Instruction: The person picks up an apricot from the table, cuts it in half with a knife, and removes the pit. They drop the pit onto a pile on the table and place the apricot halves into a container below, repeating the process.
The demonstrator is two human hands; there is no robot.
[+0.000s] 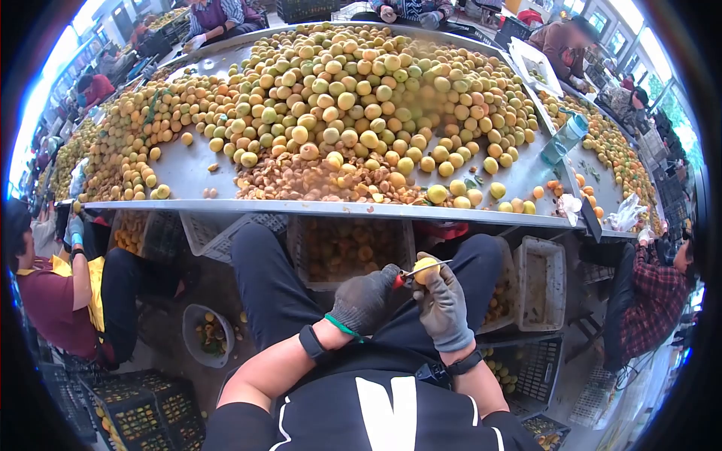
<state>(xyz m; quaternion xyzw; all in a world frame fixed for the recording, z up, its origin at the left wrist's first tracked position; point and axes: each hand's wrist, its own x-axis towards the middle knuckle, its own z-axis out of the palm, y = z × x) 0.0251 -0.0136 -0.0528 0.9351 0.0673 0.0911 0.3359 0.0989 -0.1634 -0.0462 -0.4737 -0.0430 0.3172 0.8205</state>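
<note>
My left hand [365,301], in a dark grey knit glove, is closed on a small knife with a red handle [398,280]. The thin blade points right and lies against a yellow apricot [426,270]. That apricot is pinched in the fingers of my right hand [442,308], which wears a lighter grey glove. Both hands are above my lap, close together. Behind them, under the table edge, stands a crate [299,281] with orange-brown fruit pieces in it.
A metal table [451,213] carries a big heap of apricots [338,98] and a pile of stones and scraps [301,179]. A bottle [564,139] stands at right. Beside me are a white bucket [188,342], a pale crate [541,286] and black crates [143,410]. People sit on both sides and opposite.
</note>
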